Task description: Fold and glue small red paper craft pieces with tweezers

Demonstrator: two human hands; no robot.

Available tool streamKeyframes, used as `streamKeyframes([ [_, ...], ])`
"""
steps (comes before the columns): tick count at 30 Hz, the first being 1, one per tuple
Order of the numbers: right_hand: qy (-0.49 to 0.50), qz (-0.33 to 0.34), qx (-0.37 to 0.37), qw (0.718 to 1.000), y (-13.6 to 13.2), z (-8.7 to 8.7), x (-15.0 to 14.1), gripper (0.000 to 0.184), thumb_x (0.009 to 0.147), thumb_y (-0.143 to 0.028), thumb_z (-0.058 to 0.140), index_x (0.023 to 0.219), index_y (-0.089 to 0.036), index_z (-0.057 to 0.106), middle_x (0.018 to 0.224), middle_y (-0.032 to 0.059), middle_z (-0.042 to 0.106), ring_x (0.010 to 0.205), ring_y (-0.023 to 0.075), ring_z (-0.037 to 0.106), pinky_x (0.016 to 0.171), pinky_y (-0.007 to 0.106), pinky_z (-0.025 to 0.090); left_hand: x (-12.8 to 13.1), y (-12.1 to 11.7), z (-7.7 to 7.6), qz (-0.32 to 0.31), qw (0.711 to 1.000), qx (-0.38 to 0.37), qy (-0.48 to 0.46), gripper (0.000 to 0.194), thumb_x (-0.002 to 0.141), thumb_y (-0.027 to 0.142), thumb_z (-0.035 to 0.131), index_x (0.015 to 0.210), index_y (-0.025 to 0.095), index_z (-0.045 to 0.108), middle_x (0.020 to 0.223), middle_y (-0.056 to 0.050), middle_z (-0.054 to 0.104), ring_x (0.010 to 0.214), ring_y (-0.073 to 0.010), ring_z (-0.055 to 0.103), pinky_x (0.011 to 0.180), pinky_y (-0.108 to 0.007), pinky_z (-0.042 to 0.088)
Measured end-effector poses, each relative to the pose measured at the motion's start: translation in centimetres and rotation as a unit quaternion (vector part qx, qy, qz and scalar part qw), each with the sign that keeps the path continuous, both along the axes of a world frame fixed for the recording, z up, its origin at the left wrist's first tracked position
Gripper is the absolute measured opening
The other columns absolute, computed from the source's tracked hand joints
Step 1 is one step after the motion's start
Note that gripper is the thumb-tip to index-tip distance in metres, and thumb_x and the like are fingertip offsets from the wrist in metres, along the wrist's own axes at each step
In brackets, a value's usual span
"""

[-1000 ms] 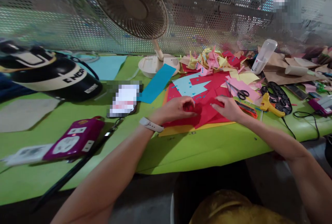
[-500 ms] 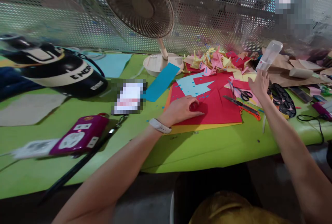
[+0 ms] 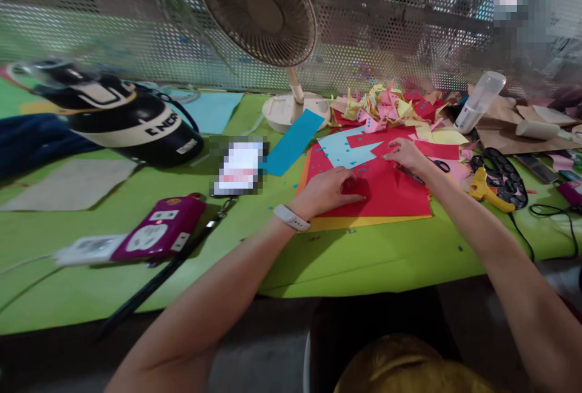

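Note:
My left hand (image 3: pixel 325 191) rests on a red paper sheet (image 3: pixel 386 199), its thumb stretched out and fingers bent, with a gap between them. Above the sheet's right part is my right hand (image 3: pixel 407 156), fingers loosely bent and apart, with nothing visible in them. Under that hand a utility knife (image 3: pixel 413 176) shows only in part. Scissors (image 3: pixel 442 166) lie just beyond my right wrist, mostly covered. Between the hands and the fan is a light blue paper piece (image 3: pixel 341 144) with a notched edge and small blue bits. Yellow and orange sheets edge out beneath the red one.
A fan (image 3: pixel 297 108) stands behind a blue paper strip (image 3: pixel 295 144). To the left are a black bottle (image 3: pixel 136 120), a phone (image 3: pixel 240 165) and a purple power strip (image 3: pixel 159 229). On the right lie paper scraps (image 3: pixel 386 105), a clear bottle (image 3: pixel 482 99) and a yellow tool (image 3: pixel 491 191).
My right hand has come away from the clear bottle, moving left and nearer to above the red sheet, and now covers much of the knife. The left hand keeps its place on the paper.

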State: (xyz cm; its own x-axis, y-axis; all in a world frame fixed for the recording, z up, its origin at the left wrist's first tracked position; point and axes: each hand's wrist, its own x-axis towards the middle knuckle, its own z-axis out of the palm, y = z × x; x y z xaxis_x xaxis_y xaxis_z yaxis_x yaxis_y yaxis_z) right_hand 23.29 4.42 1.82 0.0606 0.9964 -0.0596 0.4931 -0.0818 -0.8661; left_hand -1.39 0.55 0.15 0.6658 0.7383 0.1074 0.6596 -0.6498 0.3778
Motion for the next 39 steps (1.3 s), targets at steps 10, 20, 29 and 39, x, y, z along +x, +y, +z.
streamKeyframes([
  [10,0.133,0.016,0.103,0.986,-3.0,2.9,0.9,0.033,0.073,-0.028,0.075,0.1,-0.018,0.061,0.071,-0.003,0.061,0.059,0.0099,0.057,0.055,0.022,0.049,1.0,-1.0,0.9,0.007,0.981,-0.061,-0.185,0.035,0.089,0.052,0.054,0.094,0.018,0.063,0.092,-0.006,0.07,0.084,-0.0203,0.065,0.077,-0.033,0.051],
  [20,-0.415,0.134,0.398,0.807,-11.3,4.3,1.5,0.042,0.095,-0.037,0.051,0.137,-0.034,0.051,0.141,0.0075,0.053,0.138,0.0332,0.04,0.11,0.058,0.031,1.0,-2.8,2.2,-0.008,0.971,0.232,-0.062,0.033,0.1,0.03,0.04,0.087,0.02,0.068,0.088,-0.008,0.074,0.085,-0.0211,0.065,0.082,-0.039,0.047],
  [29,-0.504,0.293,0.357,0.73,-11.2,0.0,1.2,0.037,0.1,-0.013,0.034,0.119,-0.02,0.065,0.11,0.0107,0.069,0.098,0.0224,0.058,0.086,0.039,0.045,1.6,-4.2,1.6,-0.091,0.947,0.298,0.077,0.034,0.099,0.013,0.036,0.099,0.017,0.069,0.091,-0.01,0.071,0.085,-0.0229,0.062,0.079,-0.039,0.045],
  [39,-0.478,0.301,0.308,0.766,-11.5,-2.0,1.3,0.029,0.096,-0.011,0.043,0.112,-0.017,0.067,0.102,0.0113,0.067,0.089,0.0214,0.055,0.07,0.033,0.043,0.9,-5.5,-0.2,-0.098,0.953,0.284,0.034,0.024,0.097,0.021,0.047,0.109,0.015,0.068,0.096,-0.01,0.072,0.086,-0.0233,0.066,0.078,-0.037,0.051],
])
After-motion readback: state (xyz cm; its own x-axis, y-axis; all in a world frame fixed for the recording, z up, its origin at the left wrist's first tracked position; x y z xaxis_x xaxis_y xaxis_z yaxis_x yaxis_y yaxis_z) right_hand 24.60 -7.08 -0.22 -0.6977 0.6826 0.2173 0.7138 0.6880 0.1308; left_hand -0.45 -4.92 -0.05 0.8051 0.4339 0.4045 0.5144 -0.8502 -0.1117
